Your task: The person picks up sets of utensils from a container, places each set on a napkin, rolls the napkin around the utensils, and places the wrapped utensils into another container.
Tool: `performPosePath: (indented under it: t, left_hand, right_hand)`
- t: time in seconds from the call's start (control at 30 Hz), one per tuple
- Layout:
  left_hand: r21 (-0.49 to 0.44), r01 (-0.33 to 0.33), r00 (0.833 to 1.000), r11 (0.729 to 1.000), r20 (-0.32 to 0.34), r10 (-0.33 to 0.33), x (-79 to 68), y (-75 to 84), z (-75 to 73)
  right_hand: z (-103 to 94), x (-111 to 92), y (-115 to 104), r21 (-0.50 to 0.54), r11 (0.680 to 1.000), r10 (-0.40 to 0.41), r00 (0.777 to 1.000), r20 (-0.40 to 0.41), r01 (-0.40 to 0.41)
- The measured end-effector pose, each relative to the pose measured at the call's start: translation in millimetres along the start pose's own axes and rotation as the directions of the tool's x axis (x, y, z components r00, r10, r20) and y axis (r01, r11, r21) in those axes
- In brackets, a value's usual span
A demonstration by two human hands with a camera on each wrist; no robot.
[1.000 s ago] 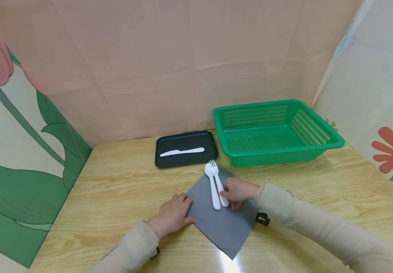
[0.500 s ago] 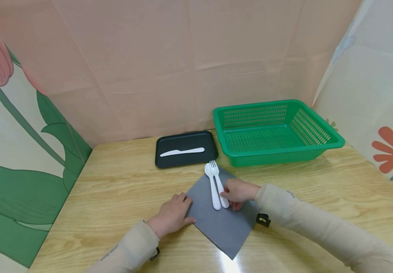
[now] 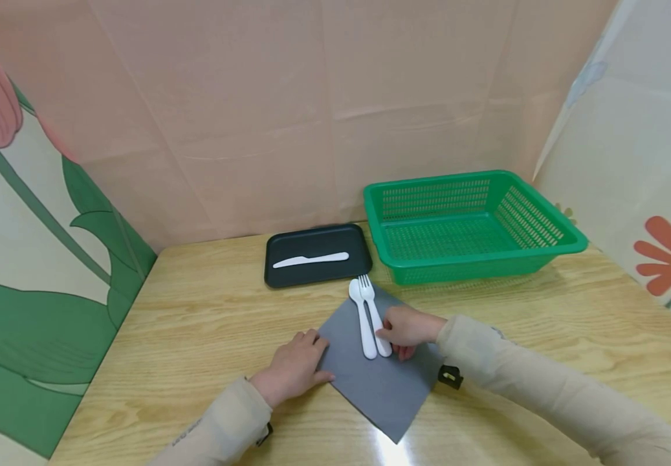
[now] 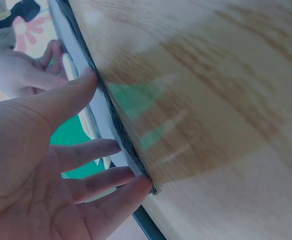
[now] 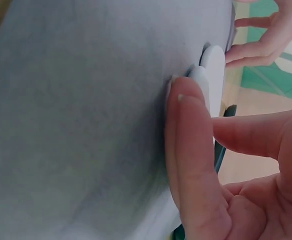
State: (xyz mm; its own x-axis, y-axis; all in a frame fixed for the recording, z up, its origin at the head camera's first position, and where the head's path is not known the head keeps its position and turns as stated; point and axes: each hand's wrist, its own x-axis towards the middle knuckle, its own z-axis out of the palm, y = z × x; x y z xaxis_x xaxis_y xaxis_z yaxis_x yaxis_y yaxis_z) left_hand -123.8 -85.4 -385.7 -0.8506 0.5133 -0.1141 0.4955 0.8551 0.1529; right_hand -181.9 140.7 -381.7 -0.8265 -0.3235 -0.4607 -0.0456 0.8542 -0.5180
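A white spoon (image 3: 363,323) and a white fork (image 3: 374,314) lie side by side on a grey napkin (image 3: 370,395), heads toward the back. My right hand (image 3: 407,329) pinches the fork's handle between thumb and fingers; in the right wrist view, the fingers (image 5: 186,135) lie along one side of it and the thumb reaches the other. At the napkin's left edge rests my left hand (image 3: 294,366), its fingers nearly straight. Seen from the left wrist, thumb and fingertips (image 4: 143,185) touch that edge, which looks layered.
A black tray (image 3: 279,277) with a white knife (image 3: 312,259) on it stands at the back of the wooden table (image 3: 195,323). Right of it is a green basket (image 3: 481,261), close beyond the napkin. A pink backdrop (image 3: 242,129) rises behind.
The fork has slid a few pixels toward the front, its tines drawing nearer the spoon's head level. The right hand has shifted very slightly with it; the left hand stays still.
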Motion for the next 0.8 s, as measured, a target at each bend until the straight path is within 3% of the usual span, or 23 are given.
performPosePath:
  t: [0.8]
  left_hand:
    - [-0.002,0.001,1.0,1.0,0.005,-0.001,2.5,-3.5,4.5]
  right_hand:
    - [-1.7,-2.0,0.3,0.014,1.0,0.003,1.0,-0.029,-0.002]
